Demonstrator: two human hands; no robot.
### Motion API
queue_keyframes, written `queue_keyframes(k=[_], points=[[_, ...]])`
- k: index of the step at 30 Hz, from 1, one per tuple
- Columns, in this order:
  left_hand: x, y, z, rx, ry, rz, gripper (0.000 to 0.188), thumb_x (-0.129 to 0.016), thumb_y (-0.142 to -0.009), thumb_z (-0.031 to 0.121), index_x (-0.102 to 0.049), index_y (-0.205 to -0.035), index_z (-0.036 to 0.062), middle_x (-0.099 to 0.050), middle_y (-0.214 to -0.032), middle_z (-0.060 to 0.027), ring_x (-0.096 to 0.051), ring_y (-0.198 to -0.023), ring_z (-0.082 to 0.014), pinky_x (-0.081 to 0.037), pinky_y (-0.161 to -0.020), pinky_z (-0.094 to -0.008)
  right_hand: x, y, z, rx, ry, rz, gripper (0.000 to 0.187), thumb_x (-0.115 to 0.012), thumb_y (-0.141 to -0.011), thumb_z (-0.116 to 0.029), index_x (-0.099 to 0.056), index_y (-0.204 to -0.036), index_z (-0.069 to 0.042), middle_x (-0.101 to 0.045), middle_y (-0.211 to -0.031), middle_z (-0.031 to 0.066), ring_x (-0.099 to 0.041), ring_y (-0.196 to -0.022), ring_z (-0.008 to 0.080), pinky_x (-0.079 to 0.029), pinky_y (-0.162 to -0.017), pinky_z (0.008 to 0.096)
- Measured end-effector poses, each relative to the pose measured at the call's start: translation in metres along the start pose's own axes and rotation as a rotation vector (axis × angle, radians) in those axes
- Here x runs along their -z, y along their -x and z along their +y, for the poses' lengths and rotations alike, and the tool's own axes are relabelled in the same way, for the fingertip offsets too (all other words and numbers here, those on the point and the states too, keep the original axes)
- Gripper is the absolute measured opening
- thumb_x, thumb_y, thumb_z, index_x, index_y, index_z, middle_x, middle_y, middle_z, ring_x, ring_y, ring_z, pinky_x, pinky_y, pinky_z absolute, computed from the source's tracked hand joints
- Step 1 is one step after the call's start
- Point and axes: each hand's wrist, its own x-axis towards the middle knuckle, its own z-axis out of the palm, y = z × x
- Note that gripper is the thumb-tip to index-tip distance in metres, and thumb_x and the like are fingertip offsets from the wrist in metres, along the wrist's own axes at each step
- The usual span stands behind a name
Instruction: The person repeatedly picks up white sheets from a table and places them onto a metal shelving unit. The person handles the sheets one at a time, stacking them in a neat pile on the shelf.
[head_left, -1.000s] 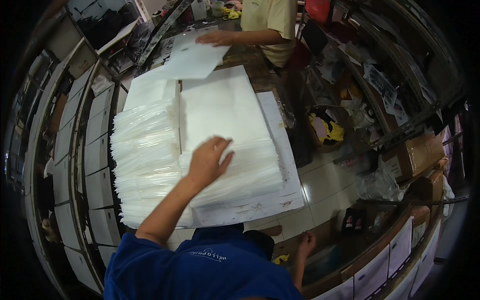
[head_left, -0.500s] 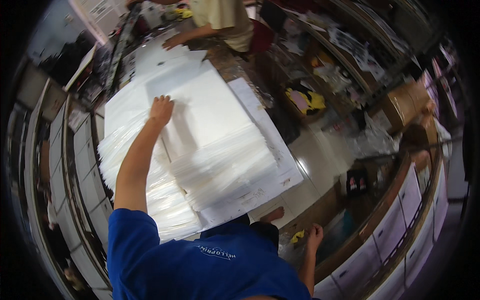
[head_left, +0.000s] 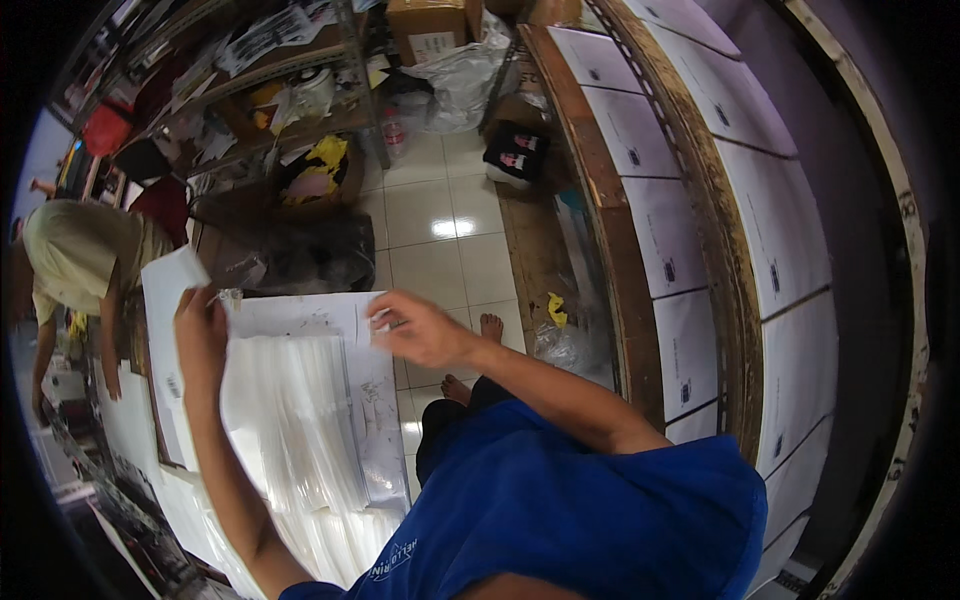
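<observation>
Can see white film (head_left: 290,420) in glossy, ripple-edged stacks on a flat, smudged board (head_left: 375,395), left hand (head_left: 203,322) blurred by a pale sheet (head_left: 176,266), cannot tell if gripping, right hand (head_left: 422,330) half open, loosely curled near the board's edge.

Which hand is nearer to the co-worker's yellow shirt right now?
Left. The left hand is to the picture's right of the yellow shirt, with a gap between; the right hand is farther right, by the edge of the table.

White lettering (head_left: 402,557) on blue shirt (head_left: 570,485); small dark print (head_left: 671,272) on white boxes (head_left: 668,225); dark marks (head_left: 908,207) on pale strip (head_left: 893,140).
</observation>
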Motion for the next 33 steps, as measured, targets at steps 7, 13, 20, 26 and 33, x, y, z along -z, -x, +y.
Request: queue_keyframes(k=[7,13,20,26,33], points=[[-0.083,-0.067,0.168,-0.03,0.462,-0.172,0.018,-0.062,-0.08,0.007,-0.066,-0.093,-0.0048,-0.065,-0.089,-0.0206,-0.067,-0.076,-0.0304,-0.052,-0.069,-0.0348,0.012,0.014,-0.03,0.045,0.287,0.249,0.022,-0.059,-0.083,-0.004,-0.054,-0.104,-0.005,-0.054,-0.095,0.0047,-0.055,-0.078,0.0127,-0.047,-0.068,0.0253],[-0.113,-0.042,0.271,-0.199,1.028,-0.291,0.058,-0.064,-0.084,0.005,-0.044,-0.138,0.0049,-0.059,-0.118,-0.0176,-0.065,-0.081,-0.0152,-0.051,-0.073,-0.026,0.154,0.098,0.0,-0.08,0.374,0.578,0.016,-0.052,-0.081,0.006,-0.058,-0.093,-0.004,-0.055,-0.089,0.0008,-0.051,-0.086,0.0082,-0.043,-0.078,0.0227],[-0.152,0.064,0.259,-0.109,1.013,-0.512,0.045,-0.067,-0.078,0.001,-0.056,-0.122,-0.0015,-0.065,-0.099,-0.0154,-0.065,-0.074,-0.019,-0.052,-0.069,-0.0289,0.384,0.226,0.027,-0.394,0.604,0.965,0.014,-0.05,-0.081,-0.004,-0.06,-0.089,-0.011,-0.05,-0.08,-0.0072,-0.048,-0.074,0.0076,-0.041,-0.067,0.0232],[-0.237,0.154,0.225,0.256,0.748,-0.932,0.035,-0.061,-0.084,0.005,-0.056,-0.118,-0.0035,-0.065,-0.095,-0.0156,-0.067,-0.074,-0.0205,-0.052,-0.065,-0.0305,0.547,0.338,0.086,-0.674,1.113,1.178,0.011,-0.053,-0.085,-0.011,-0.062,-0.091,-0.008,-0.057,-0.087,0.0026,-0.055,-0.081,0.015,-0.044,-0.073,0.029],[-0.307,0.205,0.217,0.379,0.589,-1.036,0.033,-0.063,-0.084,0.008,-0.059,-0.114,-0.0059,-0.063,-0.09,-0.0198,-0.064,-0.073,-0.0257,-0.052,-0.059,-0.0327,0.678,0.39,0.124,-0.951,1.362,1.323,0.017,-0.058,-0.088,-0.019,-0.064,-0.095,-0.005,-0.065,-0.094,0.0129,-0.062,-0.088,0.0241,-0.048,-0.079,0.0368]])
